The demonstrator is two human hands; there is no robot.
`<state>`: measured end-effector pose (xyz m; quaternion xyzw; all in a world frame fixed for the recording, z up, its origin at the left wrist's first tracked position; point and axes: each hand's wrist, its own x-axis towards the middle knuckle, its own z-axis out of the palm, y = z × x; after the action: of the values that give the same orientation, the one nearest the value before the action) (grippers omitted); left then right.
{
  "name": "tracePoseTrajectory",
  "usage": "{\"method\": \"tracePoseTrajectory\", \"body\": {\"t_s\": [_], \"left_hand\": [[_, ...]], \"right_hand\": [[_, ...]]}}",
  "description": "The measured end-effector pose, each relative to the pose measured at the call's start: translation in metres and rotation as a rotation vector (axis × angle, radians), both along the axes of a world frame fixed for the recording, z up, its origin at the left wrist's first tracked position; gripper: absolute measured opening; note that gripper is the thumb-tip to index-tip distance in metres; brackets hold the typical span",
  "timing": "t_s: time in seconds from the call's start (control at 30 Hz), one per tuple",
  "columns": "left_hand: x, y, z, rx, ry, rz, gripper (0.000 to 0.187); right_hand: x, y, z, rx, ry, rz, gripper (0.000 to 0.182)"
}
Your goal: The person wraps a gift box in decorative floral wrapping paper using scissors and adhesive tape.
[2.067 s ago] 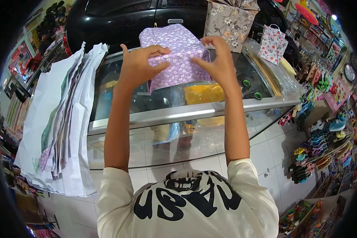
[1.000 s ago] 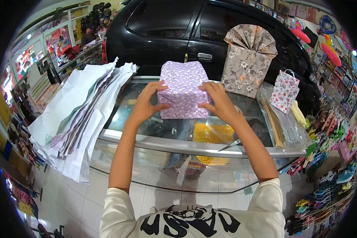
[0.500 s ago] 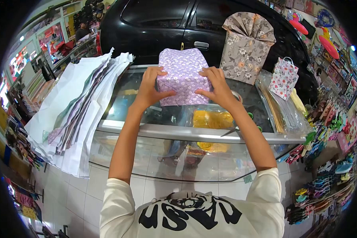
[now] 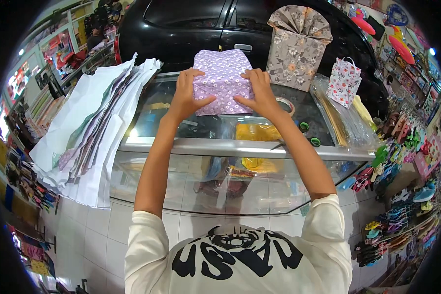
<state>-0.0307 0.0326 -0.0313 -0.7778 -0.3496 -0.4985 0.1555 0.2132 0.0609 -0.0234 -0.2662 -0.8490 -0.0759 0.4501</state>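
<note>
A box wrapped in purple floral paper [image 4: 223,81] stands on the glass counter, between my two hands. My left hand [image 4: 187,95] presses its left side, thumb across the front face. On the opposite side my right hand [image 4: 257,94] grips it in the same way. Behind and to the right stands a tall grey floral package [image 4: 297,54] with a fanned top. A roll of tape [image 4: 285,104] lies just right of my right hand. Scissors with green handles [image 4: 309,134] are partly hidden by my right forearm.
White and patterned paper sheets [image 4: 90,112] hang over the counter's left end. Plastic sleeves [image 4: 335,115] and a small floral bag [image 4: 344,82] lie at the right. A black car [image 4: 191,41] is behind the counter's metal-edged glass top [image 4: 201,146].
The view has shifted, so the counter and most things sit slightly higher in the frame. Both hands still hold the purple box; more of the tape roll shows beside my right wrist.
</note>
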Motion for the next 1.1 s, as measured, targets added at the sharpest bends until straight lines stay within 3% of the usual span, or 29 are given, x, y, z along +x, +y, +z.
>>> {"method": "tracePoseTrajectory", "body": {"t_s": [0.13,0.23,0.27,0.3,0.33,0.37,0.43,0.6,0.8,0.93,1.1], "left_hand": [[-0.002,0.006,-0.006,-0.116,-0.091,-0.068,0.084],[-0.001,0.018,-0.017,-0.286,-0.348,-0.333,0.1],[-0.003,0.023,-0.02,-0.287,-0.332,-0.295,0.101],[-0.002,0.019,-0.018,-0.29,-0.316,-0.258,0.102],[0.0,0.015,-0.017,-0.294,-0.302,-0.221,0.104],[0.001,0.01,-0.017,-0.462,-0.333,-0.273,0.107],[0.003,0.009,-0.021,-0.416,-0.321,-0.229,0.107],[0.008,0.011,-0.027,-0.457,-0.391,-0.29,0.108],[0.009,0.011,-0.024,-0.531,-0.484,-0.267,0.093],[0.01,0.009,-0.008,-0.471,-0.553,-0.414,0.089],[0.01,0.0,0.002,-0.513,-0.4,-0.11,0.104]], "right_hand": [[-0.001,0.006,-0.004,0.136,-0.005,-0.019,0.06],[-0.001,0.005,-0.011,-0.071,0.071,0.011,0.065],[-0.001,0.008,-0.015,-0.133,0.099,0.037,0.068],[-0.005,0.006,-0.018,-0.158,0.181,0.057,0.091],[-0.006,0.006,-0.019,-0.215,0.24,0.088,0.098],[-0.007,0.007,-0.019,-0.273,0.299,0.118,0.105],[-0.009,0.0,-0.015,-0.404,0.302,0.106,0.118],[-0.009,0.009,-0.026,-0.349,0.323,0.166,0.115],[-0.011,0.006,-0.026,-0.305,0.362,0.078,0.109],[-0.009,-0.003,-0.017,-0.339,0.402,0.059,0.104],[-0.006,-0.003,-0.014,-0.354,0.365,0.02,0.105]]}}
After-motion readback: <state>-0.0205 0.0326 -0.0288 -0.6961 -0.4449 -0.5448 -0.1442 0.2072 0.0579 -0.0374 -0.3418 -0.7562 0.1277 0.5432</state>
